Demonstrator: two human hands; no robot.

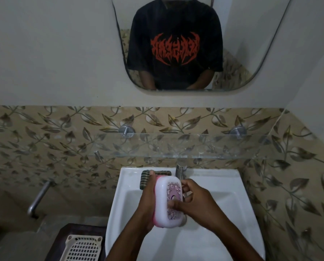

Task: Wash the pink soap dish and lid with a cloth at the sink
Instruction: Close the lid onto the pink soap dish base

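A cream plastic lattice basket (pixel 82 247) sits near left, and a ribbed, striped cloth (pixel 145 178) lies on the far rim of the glossy white sink (pixel 223 185). Over the basin, the left grip (pixel 148 204) wraps round the left side of the rounded pink soap dish (pixel 156 222), whose smooth white lid (pixel 163 204) bears purple scrollwork. The right grip (pixel 197 202) clasps the lid's right edge, thumb on top.

This is a small home bathroom. A white sink (pixel 232 185) sits in the lower middle of the frame with a metal tap (pixel 181 169) at its back edge. Above it a glass shelf (pixel 176 146) is fixed on leaf-patterned wall tiles (pixel 44 129), and a mirror (pixel 251 44) hangs at the top.
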